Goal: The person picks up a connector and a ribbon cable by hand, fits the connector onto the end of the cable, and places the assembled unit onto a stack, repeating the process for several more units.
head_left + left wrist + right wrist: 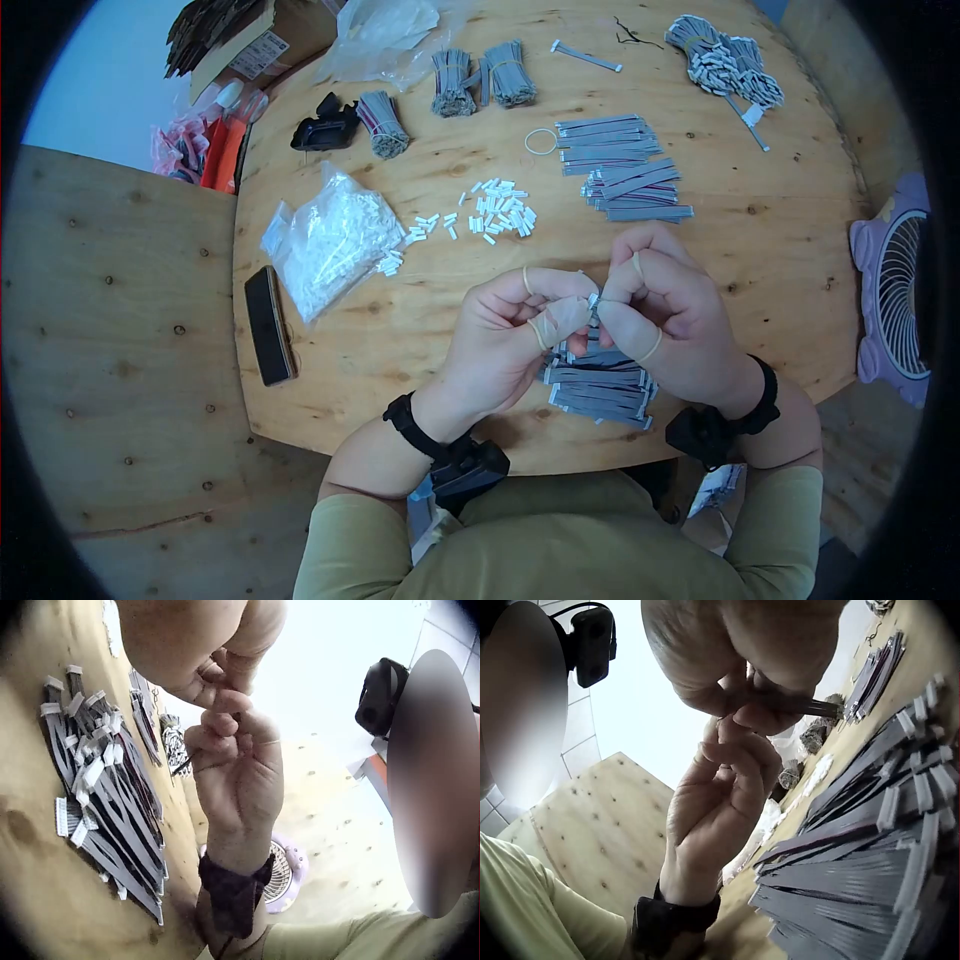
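Note:
In the head view my left hand (pixel 500 325) and right hand (pixel 680 310) meet fingertip to fingertip over the near part of the table. Thumbs and index fingers wear thin pale finger cots. Between them both hands pinch a grey ribbon cable (pixel 595 306), its small pale end mostly hidden by the fingertips. In the right wrist view, that cable (pixel 819 709) sticks out past the right fingers. Below the hands lies a spread pile of grey ribbon cables (pixel 600 392) with white connectors at their ends, seen large in the left wrist view.
Loose white connector housings (pixel 503 208) lie beside a plastic bag (pixel 338 240) full of them. A phone (pixel 270 325) rests at the left edge. More ribbon cables (pixel 625 165) lie beyond the hands, with tied bundles (pixel 510 75) farther back. A purple fan (pixel 895 290) stands at right.

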A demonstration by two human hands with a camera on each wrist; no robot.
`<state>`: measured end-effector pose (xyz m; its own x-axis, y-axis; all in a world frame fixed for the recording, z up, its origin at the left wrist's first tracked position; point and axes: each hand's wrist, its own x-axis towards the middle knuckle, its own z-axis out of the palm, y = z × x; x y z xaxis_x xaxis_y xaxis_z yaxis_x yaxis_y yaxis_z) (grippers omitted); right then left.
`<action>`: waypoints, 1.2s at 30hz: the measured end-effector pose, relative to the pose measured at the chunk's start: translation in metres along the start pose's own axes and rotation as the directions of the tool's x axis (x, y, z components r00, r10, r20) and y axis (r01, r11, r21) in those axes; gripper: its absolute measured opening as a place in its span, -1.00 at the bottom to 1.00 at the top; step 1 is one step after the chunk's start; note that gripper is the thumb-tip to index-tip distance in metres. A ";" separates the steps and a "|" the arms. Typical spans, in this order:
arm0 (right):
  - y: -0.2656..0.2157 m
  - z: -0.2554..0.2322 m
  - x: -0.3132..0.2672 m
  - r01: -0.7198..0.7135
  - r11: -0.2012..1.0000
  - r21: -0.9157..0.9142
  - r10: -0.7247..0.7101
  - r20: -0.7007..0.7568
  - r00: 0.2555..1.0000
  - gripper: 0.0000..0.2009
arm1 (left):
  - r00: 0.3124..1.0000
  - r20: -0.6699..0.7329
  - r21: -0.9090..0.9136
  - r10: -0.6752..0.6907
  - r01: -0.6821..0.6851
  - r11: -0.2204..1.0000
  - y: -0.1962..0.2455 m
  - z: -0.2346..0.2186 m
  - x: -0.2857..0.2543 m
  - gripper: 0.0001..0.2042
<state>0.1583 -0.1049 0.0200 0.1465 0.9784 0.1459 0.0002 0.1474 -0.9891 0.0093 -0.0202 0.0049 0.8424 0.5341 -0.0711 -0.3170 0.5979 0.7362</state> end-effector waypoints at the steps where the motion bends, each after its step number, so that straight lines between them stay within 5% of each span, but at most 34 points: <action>1: 0.000 -0.001 0.000 0.001 1.000 0.000 -0.001 0.008 1.000 -0.92 | 1.000 -0.006 0.010 0.003 -0.003 1.000 0.000 0.000 0.000 -0.85; 12: -0.005 -0.001 0.003 -0.143 0.965 0.222 0.127 0.085 0.988 -0.95 | 1.000 0.011 0.048 0.016 -0.017 0.999 0.000 -0.002 0.000 -0.85; 27: -0.007 0.002 0.004 -0.199 0.933 0.299 0.181 0.088 0.980 -0.93 | 0.997 0.072 0.152 0.008 -0.019 0.988 0.010 -0.004 0.000 -0.81; 36: -0.004 -0.003 0.003 -0.076 0.997 0.005 0.076 0.056 0.996 -0.96 | 1.000 -0.005 0.294 0.028 -0.025 0.956 0.011 -0.005 -0.003 -0.80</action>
<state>0.1613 -0.1032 0.0240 0.0901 0.9934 0.0712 -0.0158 0.0729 -0.9972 0.0011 -0.0126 0.0097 0.8309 0.5538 -0.0539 -0.1962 0.3823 0.9030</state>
